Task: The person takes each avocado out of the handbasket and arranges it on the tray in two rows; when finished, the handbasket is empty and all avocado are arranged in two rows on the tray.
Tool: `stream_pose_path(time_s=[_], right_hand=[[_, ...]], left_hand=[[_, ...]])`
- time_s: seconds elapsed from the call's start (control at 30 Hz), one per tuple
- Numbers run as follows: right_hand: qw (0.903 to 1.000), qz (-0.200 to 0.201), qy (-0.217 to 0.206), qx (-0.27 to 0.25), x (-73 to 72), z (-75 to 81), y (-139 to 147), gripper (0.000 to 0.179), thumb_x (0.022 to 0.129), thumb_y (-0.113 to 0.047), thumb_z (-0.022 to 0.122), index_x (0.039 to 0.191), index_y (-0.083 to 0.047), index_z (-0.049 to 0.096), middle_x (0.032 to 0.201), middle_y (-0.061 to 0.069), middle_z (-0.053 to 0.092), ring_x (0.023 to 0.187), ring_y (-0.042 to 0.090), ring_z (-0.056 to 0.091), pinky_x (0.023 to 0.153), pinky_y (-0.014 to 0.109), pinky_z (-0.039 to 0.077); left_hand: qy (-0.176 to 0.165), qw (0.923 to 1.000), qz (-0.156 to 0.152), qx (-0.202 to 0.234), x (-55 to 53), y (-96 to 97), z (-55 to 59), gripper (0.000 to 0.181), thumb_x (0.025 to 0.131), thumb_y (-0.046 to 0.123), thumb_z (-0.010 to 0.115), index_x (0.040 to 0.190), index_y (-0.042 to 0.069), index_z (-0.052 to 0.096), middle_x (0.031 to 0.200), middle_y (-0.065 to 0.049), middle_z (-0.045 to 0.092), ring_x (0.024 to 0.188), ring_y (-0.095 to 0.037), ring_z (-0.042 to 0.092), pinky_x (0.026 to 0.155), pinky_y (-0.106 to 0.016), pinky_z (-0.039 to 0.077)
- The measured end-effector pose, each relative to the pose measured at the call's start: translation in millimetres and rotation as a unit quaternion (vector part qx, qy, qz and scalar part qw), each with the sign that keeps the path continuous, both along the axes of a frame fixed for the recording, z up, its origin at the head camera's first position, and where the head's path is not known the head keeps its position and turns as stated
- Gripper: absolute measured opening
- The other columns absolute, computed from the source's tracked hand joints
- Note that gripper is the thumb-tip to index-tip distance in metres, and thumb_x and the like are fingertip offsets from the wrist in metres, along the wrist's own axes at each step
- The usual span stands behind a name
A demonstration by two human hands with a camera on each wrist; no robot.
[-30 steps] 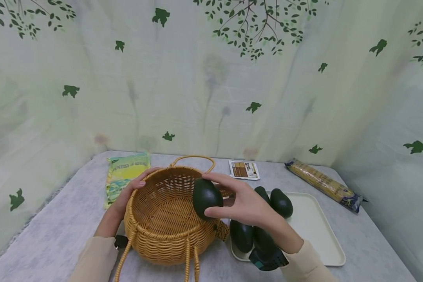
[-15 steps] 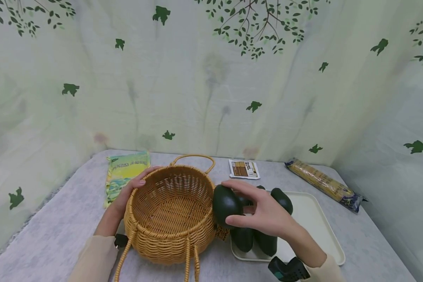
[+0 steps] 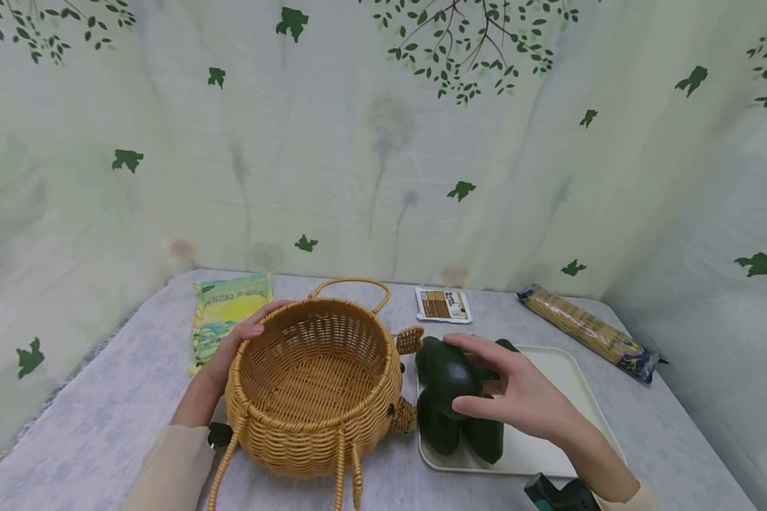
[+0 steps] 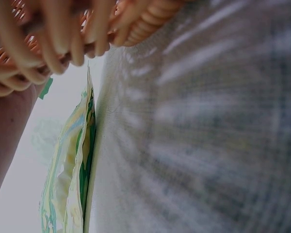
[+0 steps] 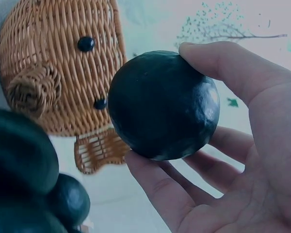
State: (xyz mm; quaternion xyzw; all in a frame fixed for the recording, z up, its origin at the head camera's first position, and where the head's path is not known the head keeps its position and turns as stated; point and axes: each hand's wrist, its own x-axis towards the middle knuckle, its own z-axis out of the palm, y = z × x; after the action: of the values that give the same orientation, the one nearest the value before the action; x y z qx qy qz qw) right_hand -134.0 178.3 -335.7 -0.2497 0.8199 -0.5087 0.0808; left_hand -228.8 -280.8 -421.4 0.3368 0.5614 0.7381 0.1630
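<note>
My left hand [image 3: 226,355] holds the left rim of a round wicker basket [image 3: 313,454], thumb at the edge; no contents show inside. With thumb and fingertips my right hand [image 3: 518,387] pinches a dark green avocado [image 3: 455,383], which overlaps the tray's left part in the head view. Several more avocados [image 3: 439,426] lie on the cream tray [image 3: 550,454] beneath and behind it. In the right wrist view the gripped avocado [image 5: 160,104] appears end-on. Beyond it, the basket's side [image 5: 63,29] carries black bead eyes, a woven snout and an ear.
A yellow-green packet [image 3: 230,312] lies behind my left hand. At the back are a small white-and-brown packet [image 3: 443,305] and a long pack of noodles [image 3: 588,330]. The basket's handle [image 3: 351,282] rises behind its rim, and strand legs hang in front.
My right hand has carried the avocado rightward, from over the basket's right rim to the tray's left side. The left hand and basket have stayed in place.
</note>
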Motion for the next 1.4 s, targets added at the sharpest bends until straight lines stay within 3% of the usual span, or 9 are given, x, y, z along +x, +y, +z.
stream_pose_path(time_s=[0.27, 0.4, 0.63, 0.77, 0.83, 1.07, 1.27, 1.4], right_hand=[[0.9999, -0.011, -0.008, -0.01, 2.7, -6.5, 15.8, 0.067, 0.091, -0.02, 0.08, 0.151, -0.025, 0.051, 0.151, 0.012, 0.051, 0.125, 0.017, 0.063, 0.092, 0.028, 0.057], [0.9998, -0.015, -0.01, -0.007, 3.3, -11.4, 21.0, 0.067, 0.09, -0.019, 0.08, 0.151, -0.021, 0.052, 0.151, 0.016, 0.051, 0.124, 0.021, 0.064, 0.09, 0.027, 0.057], [0.9998, -0.013, -0.011, -0.009, 2.2, -18.2, 27.6, 0.069, 0.09, -0.018, 0.08, 0.152, -0.014, 0.05, 0.152, 0.019, 0.049, 0.122, 0.013, 0.064, 0.09, 0.028, 0.058], [0.9997, -0.011, -0.02, -0.002, 0.9, -21.6, 29.9, 0.068, 0.09, -0.018, 0.08, 0.151, -0.014, 0.05, 0.153, 0.022, 0.047, 0.119, 0.007, 0.065, 0.088, 0.028, 0.058], [0.9997, -0.011, -0.024, 0.003, 0.4, -23.2, 30.7, 0.069, 0.09, -0.018, 0.081, 0.151, -0.014, 0.05, 0.154, 0.023, 0.045, 0.119, 0.011, 0.066, 0.088, 0.028, 0.058], [0.9991, -0.017, -0.029, 0.027, -1.7, -27.4, 32.7, 0.07, 0.089, -0.023, 0.082, 0.151, -0.014, 0.051, 0.154, 0.021, 0.046, 0.128, 0.039, 0.059, 0.089, 0.029, 0.058], [0.998, -0.027, -0.024, 0.051, -3.8, -30.6, 35.6, 0.07, 0.089, -0.026, 0.082, 0.15, -0.014, 0.052, 0.151, 0.021, 0.049, 0.126, 0.039, 0.059, 0.089, 0.032, 0.059], [0.997, -0.034, -0.026, 0.064, -4.2, -31.8, 36.5, 0.069, 0.088, -0.028, 0.082, 0.15, -0.017, 0.053, 0.15, 0.02, 0.05, 0.126, 0.038, 0.06, 0.089, 0.034, 0.059]], left_hand=[[-0.013, 0.9988, 0.034, -0.032, 7.0, 3.2, 8.6, 0.059, 0.104, 0.014, 0.017, 0.16, 0.024, 0.032, 0.152, 0.0, 0.046, 0.141, -0.024, 0.047, 0.109, -0.043, 0.047], [0.008, 0.9994, 0.021, -0.025, 6.6, 3.3, 8.7, 0.058, 0.105, 0.013, 0.017, 0.16, 0.02, 0.031, 0.153, -0.001, 0.046, 0.14, -0.023, 0.048, 0.109, -0.043, 0.047], [0.0, 0.9995, 0.026, -0.019, 5.7, 3.6, 8.2, 0.055, 0.105, 0.018, 0.024, 0.158, 0.024, 0.036, 0.151, 0.001, 0.049, 0.139, -0.022, 0.049, 0.108, -0.043, 0.047], [0.011, 0.9999, 0.009, -0.003, 4.1, 2.5, 5.3, 0.06, 0.104, 0.009, 0.014, 0.159, 0.02, 0.034, 0.152, 0.0, 0.048, 0.14, -0.021, 0.048, 0.109, -0.041, 0.047], [0.015, 0.9999, 0.002, 0.001, 3.6, 1.9, 4.3, 0.061, 0.104, 0.007, 0.011, 0.16, 0.019, 0.032, 0.153, -0.001, 0.047, 0.14, -0.021, 0.047, 0.11, -0.041, 0.046], [-0.002, 0.9996, 0.019, -0.022, 5.7, 2.5, 7.7, 0.057, 0.104, 0.016, 0.02, 0.16, 0.023, 0.032, 0.153, 0.0, 0.046, 0.141, -0.024, 0.047, 0.109, -0.043, 0.047], [0.001, 0.9998, 0.008, -0.02, 5.2, 2.4, 7.6, 0.06, 0.104, 0.013, 0.015, 0.16, 0.024, 0.031, 0.155, 0.0, 0.045, 0.143, -0.024, 0.046, 0.11, -0.042, 0.046], [-0.005, 0.9995, 0.02, -0.025, 5.6, 3.9, 8.4, 0.058, 0.105, 0.014, 0.016, 0.16, 0.024, 0.032, 0.153, 0.001, 0.045, 0.142, -0.023, 0.046, 0.11, -0.042, 0.046]])
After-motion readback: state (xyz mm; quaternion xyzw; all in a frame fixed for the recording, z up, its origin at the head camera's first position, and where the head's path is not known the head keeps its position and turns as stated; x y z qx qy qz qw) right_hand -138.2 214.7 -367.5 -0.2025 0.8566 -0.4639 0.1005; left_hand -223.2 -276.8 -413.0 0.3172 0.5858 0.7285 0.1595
